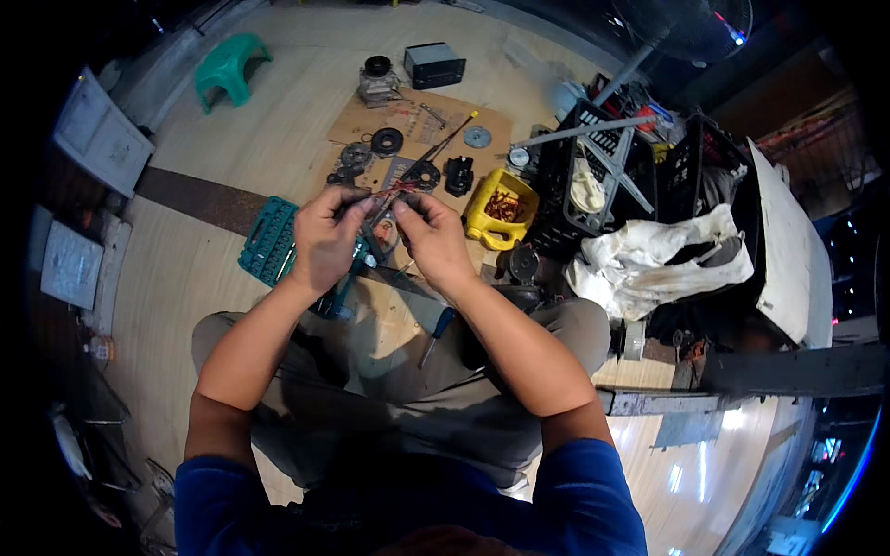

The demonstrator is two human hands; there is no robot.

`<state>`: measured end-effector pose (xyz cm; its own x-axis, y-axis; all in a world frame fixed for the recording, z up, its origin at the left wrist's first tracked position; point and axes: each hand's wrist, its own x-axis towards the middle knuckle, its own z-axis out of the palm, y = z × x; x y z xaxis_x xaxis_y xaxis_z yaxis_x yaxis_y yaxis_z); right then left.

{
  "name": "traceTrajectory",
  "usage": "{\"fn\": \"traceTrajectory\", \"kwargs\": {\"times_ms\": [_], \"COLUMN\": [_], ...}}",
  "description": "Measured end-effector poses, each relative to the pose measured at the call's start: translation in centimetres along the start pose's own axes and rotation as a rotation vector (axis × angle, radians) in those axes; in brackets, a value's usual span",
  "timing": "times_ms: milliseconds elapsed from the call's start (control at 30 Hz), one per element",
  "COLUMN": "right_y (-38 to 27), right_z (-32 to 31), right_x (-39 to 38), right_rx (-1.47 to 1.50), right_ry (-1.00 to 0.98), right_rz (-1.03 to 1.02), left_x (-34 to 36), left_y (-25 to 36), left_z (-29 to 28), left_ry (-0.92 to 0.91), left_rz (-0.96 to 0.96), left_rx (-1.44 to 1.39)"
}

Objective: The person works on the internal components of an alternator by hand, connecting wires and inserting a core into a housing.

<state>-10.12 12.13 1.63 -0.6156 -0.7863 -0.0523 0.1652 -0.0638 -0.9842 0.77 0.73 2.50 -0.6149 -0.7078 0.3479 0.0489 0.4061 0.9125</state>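
Observation:
Close together above a cardboard sheet, my left hand and my right hand pinch a bundle of thin reddish wires. Both hands have thumb and fingers closed on it; what the wires join to is hard to make out. Beneath and beyond the hands lie round dark metal parts, among them a black ring, a grey disc and a black block-shaped part. A long thin rod with a yellow tip slants up to the right. Nearer my lap is a screwdriver with a blue handle.
A teal tool case lies open at left. On the right stand a cut yellow jug with copper-coloured bits, a black crate and white cloth. Farther off are a metal housing, a dark box and a green stool.

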Motion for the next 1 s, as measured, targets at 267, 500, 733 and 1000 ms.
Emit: {"fn": "traceTrajectory", "kwargs": {"times_ms": [267,500,733,1000], "right_y": [-0.6,-1.4,-2.1,-2.6], "right_z": [-1.6,-1.6,-1.8,-1.7], "right_x": [0.2,0.3,0.2,0.3], "right_rx": [0.340,0.274,0.019,-0.142], "right_ry": [-0.088,-0.030,-0.027,-0.035], "right_rz": [0.063,0.102,0.013,-0.149], "left_x": [0.1,0.1,0.6,0.5], "left_y": [-0.4,0.5,1.2,0.2], "left_z": [1.2,1.1,0.6,0.1], "left_ry": [-0.041,-0.092,-0.151,-0.382], "left_rz": [0.038,-0.033,0.001,-0.572], "left_rx": [-0.082,-0.102,0.210,-0.556]}}
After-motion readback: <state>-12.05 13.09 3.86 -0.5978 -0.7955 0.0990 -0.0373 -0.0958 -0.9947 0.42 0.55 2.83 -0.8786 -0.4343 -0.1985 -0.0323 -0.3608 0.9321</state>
